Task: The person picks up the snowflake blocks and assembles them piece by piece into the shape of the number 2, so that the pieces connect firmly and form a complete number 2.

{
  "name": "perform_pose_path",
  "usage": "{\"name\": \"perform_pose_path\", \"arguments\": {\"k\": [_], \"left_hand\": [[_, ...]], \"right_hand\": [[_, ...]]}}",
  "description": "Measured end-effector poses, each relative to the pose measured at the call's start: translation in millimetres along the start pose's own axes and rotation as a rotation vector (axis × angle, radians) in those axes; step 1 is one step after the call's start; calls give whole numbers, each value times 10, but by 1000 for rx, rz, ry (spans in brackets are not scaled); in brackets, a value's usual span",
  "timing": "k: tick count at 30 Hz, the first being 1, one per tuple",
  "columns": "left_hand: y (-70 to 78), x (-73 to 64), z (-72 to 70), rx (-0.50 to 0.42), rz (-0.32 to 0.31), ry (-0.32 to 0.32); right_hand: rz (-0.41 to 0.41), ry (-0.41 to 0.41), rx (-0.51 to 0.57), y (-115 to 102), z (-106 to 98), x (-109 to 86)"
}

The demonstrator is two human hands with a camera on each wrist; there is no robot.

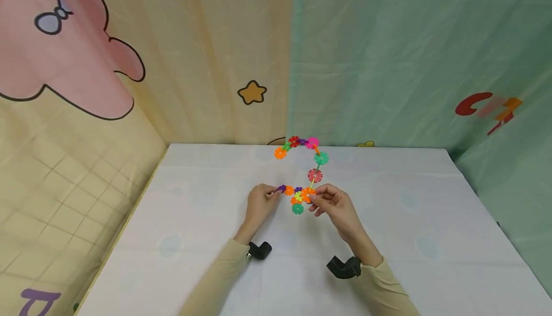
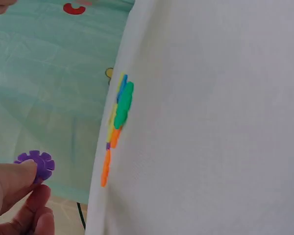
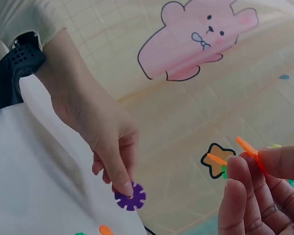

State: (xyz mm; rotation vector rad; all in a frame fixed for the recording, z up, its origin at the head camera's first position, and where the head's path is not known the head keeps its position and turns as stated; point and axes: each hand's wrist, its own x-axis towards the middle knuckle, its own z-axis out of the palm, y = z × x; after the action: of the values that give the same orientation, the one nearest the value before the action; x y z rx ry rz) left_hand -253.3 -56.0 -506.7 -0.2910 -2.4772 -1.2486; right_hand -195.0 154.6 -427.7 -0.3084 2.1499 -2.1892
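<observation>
Between thumb and fingertips, my left hand [image 1: 260, 205] pinches a purple notched snowflake disc [image 3: 131, 197]. My right hand [image 1: 340, 207] holds an orange snowflake disc [image 1: 307, 195], part of a linked chain of coloured discs. From there the chain curves up through a pink-red disc [image 1: 315, 175] and a teal disc [image 1: 321, 158], ending at an orange disc [image 1: 280, 153]. A green disc [image 1: 297, 208] hangs lowest in the cluster between the hands. The purple disc appears apart from the nearest orange disc [image 2: 106, 168] in the left wrist view.
A white-covered table [image 1: 194, 258] lies beneath both hands. Printed curtains [image 1: 375, 67] hang behind it and at the sides. Black wrist cameras [image 1: 345, 268] are strapped on both wrists, by the beige sleeves.
</observation>
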Motion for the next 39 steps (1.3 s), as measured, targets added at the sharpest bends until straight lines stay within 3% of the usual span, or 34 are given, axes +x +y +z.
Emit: {"name": "perform_pose_path", "arguments": {"k": [6,11,20,27,34,39], "left_hand": [[185,-80,-118,-213,96,63],[353,-113,-221,-276,156,59],[624,-206,-393,-371,77,-59],[956,-280,-594,-421,43,-109],[990,-321,-547,-512,43,-123],[1004,-339,-516,-503,82,-103]], "right_hand": [[0,6,1,-3,6,4],[-3,7,-4,-10,5,-1],[6,15,-21,-14,4,-17],[-8,6,-12,-3,3,-23],[-4,40,-26,0,20,-24],[-8,68,-40,7,34,-20]]}}
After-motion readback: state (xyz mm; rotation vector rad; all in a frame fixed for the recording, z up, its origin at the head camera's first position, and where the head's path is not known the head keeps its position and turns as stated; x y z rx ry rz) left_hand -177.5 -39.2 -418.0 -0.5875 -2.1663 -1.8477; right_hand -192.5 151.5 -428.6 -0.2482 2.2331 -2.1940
